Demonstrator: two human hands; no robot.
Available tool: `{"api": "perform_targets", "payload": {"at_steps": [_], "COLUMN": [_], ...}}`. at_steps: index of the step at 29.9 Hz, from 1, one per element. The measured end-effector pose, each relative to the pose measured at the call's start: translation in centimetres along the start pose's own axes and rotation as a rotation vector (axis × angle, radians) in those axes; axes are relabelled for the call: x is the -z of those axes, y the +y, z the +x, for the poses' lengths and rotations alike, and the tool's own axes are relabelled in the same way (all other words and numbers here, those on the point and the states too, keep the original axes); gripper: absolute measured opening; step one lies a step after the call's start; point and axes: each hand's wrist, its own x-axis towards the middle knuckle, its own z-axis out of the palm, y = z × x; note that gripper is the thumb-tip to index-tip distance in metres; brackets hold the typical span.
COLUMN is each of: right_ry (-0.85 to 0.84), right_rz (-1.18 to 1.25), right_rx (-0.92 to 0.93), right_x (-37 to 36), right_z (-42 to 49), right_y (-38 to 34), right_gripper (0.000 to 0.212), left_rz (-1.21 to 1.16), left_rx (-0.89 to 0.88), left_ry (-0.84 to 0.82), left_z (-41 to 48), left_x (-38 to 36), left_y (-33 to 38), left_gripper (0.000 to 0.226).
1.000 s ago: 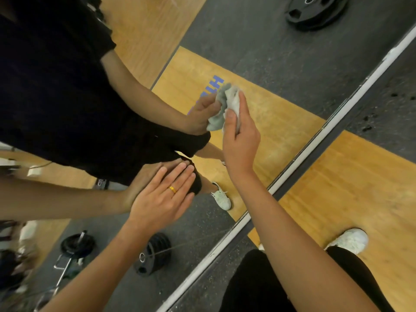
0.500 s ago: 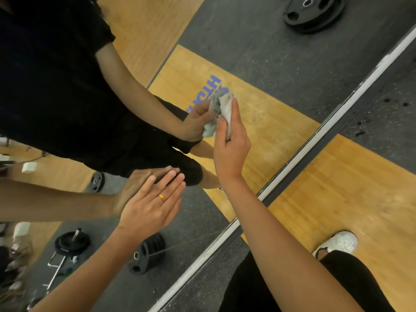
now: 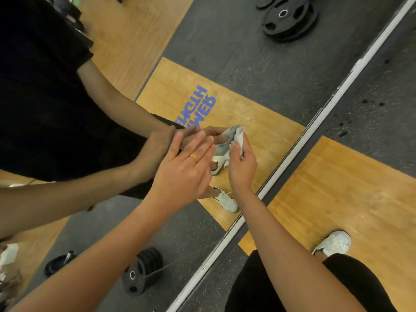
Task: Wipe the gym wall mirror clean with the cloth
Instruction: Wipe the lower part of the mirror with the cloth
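While the wiping stroke runs down the glass, the items stand as follows.

Wall mirror [image 3: 247, 64]: fills the left and upper view, bounded by a pale frame strip [image 3: 315, 129] running diagonally. It reflects wooden platform, rubber flooring, weight plates [image 3: 289, 19] and reversed blue lettering [image 3: 198, 109].

Blue lettering: partly covered by the cloth a second ago, now fully exposed. The stroke has therefore passed over that patch toward the lower edge.

Left hand [image 3: 184, 174]: flat on the glass, fingers straight and slightly spread, holding nothing, apparently bracing. It now lies just beside the right hand, where earlier the two were apart.

Right hand [image 3: 242, 167]: fingers curled round the bunched cloth, pressing it to the mirror.

Cloth [image 3: 239, 137]: pale, crumpled, against the glass just below the lettering.

Ring [image 3: 193, 157]: gold band on a finger of the left hand.

Judgement: wiping is under way. The glass under the bracing palm likely remains to be wiped, and the palm may leave prints.
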Motion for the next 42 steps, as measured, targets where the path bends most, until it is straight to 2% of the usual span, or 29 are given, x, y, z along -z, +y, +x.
{"api": "perform_targets", "payload": {"at_steps": [7, 13, 16, 20, 22, 25, 28, 34, 36, 40, 42], "right_ry": [0.018, 0.169, 0.281, 0.326, 0.282, 0.164, 0.167, 0.258, 0.239, 0.203, 0.239], "right_rz": [0.019, -0.123, -0.111, -0.099, -0.080, -0.063, -0.144, -0.151, -0.132, -0.121, -0.154], "right_rx": [0.212, 0.356, 0.255, 0.124, 0.186, 0.371, 0.473, 0.184, 0.200, 0.367, 0.349], "right_x": [1.3, -0.8, -0.7, 0.0, -0.2, -0.6, 0.2, 1.4, 1.2, 0.1, 0.3], "right_z": [3.1, 5.3, 7.0, 9.2, 8.5, 6.6, 7.6, 10.8, 10.1, 8.7, 9.6], "right_y": [-4.3, -2.7, -0.7, 0.7, -0.1, -1.4, -0.9, 0.5, -0.7, -1.7, -0.3], "right_gripper": [0.048, 0.045, 0.044, 0.042, 0.043, 0.045, 0.045, 0.047, 0.045, 0.043, 0.044], "left_rz": [0.107, 0.098, 0.102, 0.119, 0.122, 0.131, 0.112, 0.122, 0.123, 0.121, 0.115], "left_rx": [-0.059, -0.053, -0.058, -0.072, -0.070, -0.063, -0.057, -0.064, -0.064, -0.075, -0.070], "left_ry": [0.016, -0.002, -0.003, 0.006, 0.012, -0.007, -0.043, -0.089, -0.103, -0.108, -0.105], "left_z": [0.2, 0.2, 0.2, 0.3, 0.4, 0.5, 0.5, 0.6, 0.6, 0.7, 0.8], "left_x": [-1.9, -1.8, -1.9, -1.9, -1.8, -1.7, -1.4, -1.4, -1.3, -1.2, -1.1], "left_y": [-0.1, 0.1, 0.1, 0.0, -0.1, 0.1, 0.2, 0.1, -0.1, 0.1, 0.0], "left_gripper": [0.037, 0.038, 0.038, 0.038, 0.037, 0.036, 0.037, 0.038, 0.038, 0.037, 0.036]}}
